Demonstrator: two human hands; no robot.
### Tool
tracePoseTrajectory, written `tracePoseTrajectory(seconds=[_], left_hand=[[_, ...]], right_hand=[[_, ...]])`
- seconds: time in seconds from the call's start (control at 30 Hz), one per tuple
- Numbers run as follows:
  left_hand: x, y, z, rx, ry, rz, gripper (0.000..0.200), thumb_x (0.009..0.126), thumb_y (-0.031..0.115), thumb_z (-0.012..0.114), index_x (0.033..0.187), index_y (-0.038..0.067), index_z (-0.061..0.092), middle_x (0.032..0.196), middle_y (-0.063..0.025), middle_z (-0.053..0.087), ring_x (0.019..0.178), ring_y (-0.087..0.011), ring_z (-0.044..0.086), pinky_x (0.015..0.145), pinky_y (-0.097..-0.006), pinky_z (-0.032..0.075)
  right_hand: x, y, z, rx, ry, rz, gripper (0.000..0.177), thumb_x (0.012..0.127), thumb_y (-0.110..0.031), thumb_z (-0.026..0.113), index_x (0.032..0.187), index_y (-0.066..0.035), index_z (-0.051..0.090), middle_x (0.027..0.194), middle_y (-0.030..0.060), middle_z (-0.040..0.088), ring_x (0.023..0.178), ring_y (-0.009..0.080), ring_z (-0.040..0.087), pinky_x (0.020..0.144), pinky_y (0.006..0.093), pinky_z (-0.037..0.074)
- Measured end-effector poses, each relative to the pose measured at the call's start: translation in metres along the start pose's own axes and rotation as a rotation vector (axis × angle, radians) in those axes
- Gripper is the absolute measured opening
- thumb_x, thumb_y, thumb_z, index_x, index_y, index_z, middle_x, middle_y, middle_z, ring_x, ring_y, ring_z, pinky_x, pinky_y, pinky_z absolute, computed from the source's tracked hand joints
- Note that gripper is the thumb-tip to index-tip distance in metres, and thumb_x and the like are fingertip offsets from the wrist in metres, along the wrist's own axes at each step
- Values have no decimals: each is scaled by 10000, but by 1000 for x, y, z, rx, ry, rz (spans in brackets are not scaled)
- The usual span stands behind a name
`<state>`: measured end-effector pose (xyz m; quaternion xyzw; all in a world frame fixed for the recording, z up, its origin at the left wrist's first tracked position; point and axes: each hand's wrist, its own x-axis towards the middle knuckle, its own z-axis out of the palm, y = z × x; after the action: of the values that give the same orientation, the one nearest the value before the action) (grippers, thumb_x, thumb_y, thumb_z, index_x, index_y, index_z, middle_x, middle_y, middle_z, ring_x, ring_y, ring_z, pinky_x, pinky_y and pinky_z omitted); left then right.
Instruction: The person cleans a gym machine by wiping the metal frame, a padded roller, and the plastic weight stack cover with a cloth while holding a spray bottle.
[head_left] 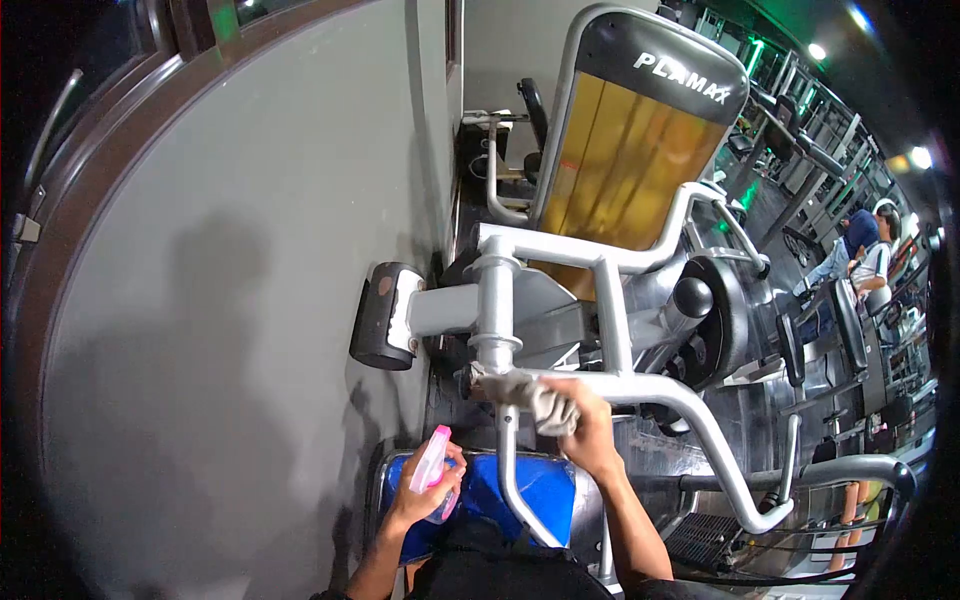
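My left hand [428, 488] is wrapped round a clear spray bottle with a pink and white top [433, 458], held over a blue padded seat [520, 485]. My right hand [590, 430] grips a crumpled greyish cloth [545, 404]. The cloth lies against the silver tube frame [650, 385] of an exercise machine, near the lower end of its upright pivot [495, 310].
The machine's tall panel [640, 150] with yellow shield stands ahead. A black roller pad [380, 315] juts toward the grey wall [230, 300] at left. Curved bars [735, 480] reach out at right. Two people [870, 255] are farther back among other machines.
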<state>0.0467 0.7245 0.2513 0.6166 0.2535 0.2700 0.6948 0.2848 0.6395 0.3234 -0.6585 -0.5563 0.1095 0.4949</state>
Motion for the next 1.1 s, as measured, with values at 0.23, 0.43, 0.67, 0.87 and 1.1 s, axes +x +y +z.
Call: tracePoseTrajectory(seconds=[0.23,0.43,0.67,0.87,1.1], left_hand=[[-3,4,5,7,27,12,242,853,-7,615,1077,9,524,851,-57,609,596,-111,596,517,-239,481],[-6,4,-2,-26,31,44,292,857,-31,594,1129,10,497,904,-65,596,606,-105,596,529,-234,488],[10,13,-16,-102,57,54,260,863,-21,597,1105,2,506,860,-51,583,602,-96,590,519,-241,491],[52,54,-20,21,83,128,199,889,47,604,1066,-7,530,794,-22,558,553,-86,561,477,-239,476],[109,77,-24,186,-73,36,188,873,136,656,991,24,563,693,-19,555,498,-85,548,445,-249,440]], right_hand=[[40,-5,55,-521,-128,-330,708,585,9,653,1269,-116,523,1177,94,604,1171,299,522,1006,428,409],[32,-2,38,-321,-167,-165,583,626,47,585,1191,-98,562,1107,116,634,1112,309,560,963,424,429],[24,53,1,537,318,331,312,883,-86,519,1194,-58,522,1117,54,590,945,199,598,815,299,477],[38,81,-17,1315,619,601,400,930,-341,543,1233,-81,529,1166,95,615,1017,217,616,887,378,494],[28,71,-20,1410,571,533,482,923,-407,533,1248,-52,505,1174,120,600,1021,240,611,900,396,490]])
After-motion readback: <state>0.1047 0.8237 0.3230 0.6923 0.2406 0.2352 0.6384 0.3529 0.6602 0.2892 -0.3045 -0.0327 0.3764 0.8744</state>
